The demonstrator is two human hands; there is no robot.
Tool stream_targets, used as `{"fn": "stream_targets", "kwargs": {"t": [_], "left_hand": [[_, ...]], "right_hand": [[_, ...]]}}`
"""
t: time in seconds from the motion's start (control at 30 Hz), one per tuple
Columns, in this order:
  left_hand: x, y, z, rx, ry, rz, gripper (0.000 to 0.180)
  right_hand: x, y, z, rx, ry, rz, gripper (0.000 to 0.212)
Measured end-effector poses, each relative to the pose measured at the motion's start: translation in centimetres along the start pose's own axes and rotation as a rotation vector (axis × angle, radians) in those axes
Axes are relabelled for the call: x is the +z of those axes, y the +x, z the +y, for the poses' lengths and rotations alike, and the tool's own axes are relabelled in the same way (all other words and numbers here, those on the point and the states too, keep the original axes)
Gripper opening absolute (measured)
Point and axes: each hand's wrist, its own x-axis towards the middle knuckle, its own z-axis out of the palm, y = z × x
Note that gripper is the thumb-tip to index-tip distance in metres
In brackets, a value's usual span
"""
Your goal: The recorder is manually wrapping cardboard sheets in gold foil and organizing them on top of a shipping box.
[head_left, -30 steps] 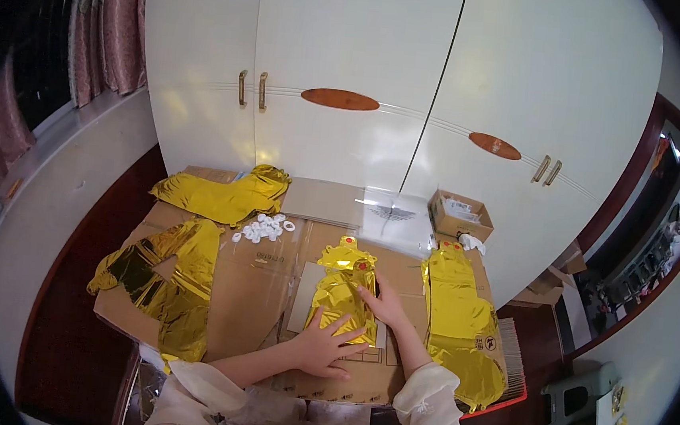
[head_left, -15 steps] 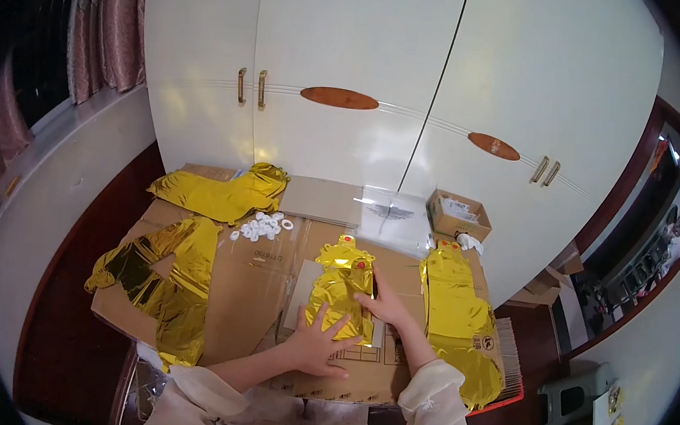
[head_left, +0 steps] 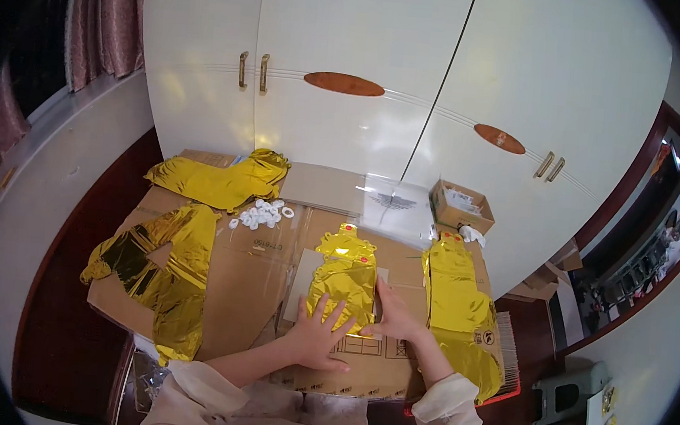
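A folded gold foil balloon [head_left: 344, 281] lies flat in front of me on a pale card [head_left: 300, 289], with a small red spot near its top tab and another on its upper part. My left hand [head_left: 320, 339] rests over its lower left end, palm down and fingers spread. My right hand [head_left: 397, 314] is beside its lower right edge, fingers stretched along the side and thumb reaching to the bottom corner. Both hands are open. Further right lies another flat stack of gold foil balloons [head_left: 461, 302].
Loose gold foil balloons lie at the left [head_left: 184, 264] and back left [head_left: 215, 180]. White tape-like rings [head_left: 260, 216] sit in a heap on the cardboard [head_left: 242, 285]. A small cardboard box [head_left: 462, 208] stands at the back right, before white cabinet doors [head_left: 347, 21].
My right hand has slid down from the balloon's upper right side to its lower right corner. The foil lies flatter and more of it shows. My left hand has barely shifted.
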Motion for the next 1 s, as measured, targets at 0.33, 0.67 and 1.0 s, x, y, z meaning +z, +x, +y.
{"fn": "stream_targets", "kwargs": {"t": [0.33,0.67,1.0], "left_hand": [[0.6,-0.1,-0.4,0.054,-0.023,0.095,0.106],[-0.4,-0.1,-0.1,0.027,-0.016,0.037,0.104],[0.5,-0.2,-0.1,0.017,0.004,0.044,0.104]], "right_hand": [[1.7,1.6,1.9,0.116,-0.259,0.222,0.105],[0.8,7.1,4.5,0.120,-0.220,0.351,0.077],[0.6,8.3,4.4,0.175,-0.239,0.429,0.046]]}}
